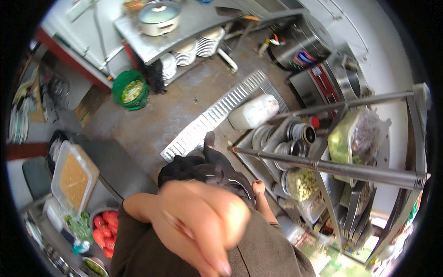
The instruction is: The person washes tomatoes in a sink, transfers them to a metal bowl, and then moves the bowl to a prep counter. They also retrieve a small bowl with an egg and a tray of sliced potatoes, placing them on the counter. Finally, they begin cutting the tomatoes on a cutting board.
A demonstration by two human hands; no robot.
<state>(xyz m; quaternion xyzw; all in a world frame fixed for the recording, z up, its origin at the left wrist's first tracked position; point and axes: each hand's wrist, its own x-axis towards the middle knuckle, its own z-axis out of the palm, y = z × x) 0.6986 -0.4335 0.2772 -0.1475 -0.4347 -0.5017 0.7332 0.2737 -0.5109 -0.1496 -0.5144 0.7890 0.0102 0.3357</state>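
Observation:
My left hand (204, 221) is raised in front of my chest, close to the camera and blurred. Its fingers are curled together, and no object shows in them. Down by my right thigh hangs my right hand (258, 187), small and loosely curled, with nothing visible in it. Beside it stands a metal shelf rack (325, 165) with stacked pots (294, 149) and a clear bag of pale cut vegetables (306, 185). To my left, a bowl of red tomatoes (105, 230) and a plastic tub of brown contents (73, 176) rest on a counter.
A slotted floor drain grate (218, 116) crosses the floor ahead, with a white plastic jug (254, 111) beside it. A green bucket of vegetable scraps (130, 90) stands near a steel table (193, 29). The table carries an electric pot (159, 19) and a cleaver (237, 13). Plate stacks (185, 52) sit below.

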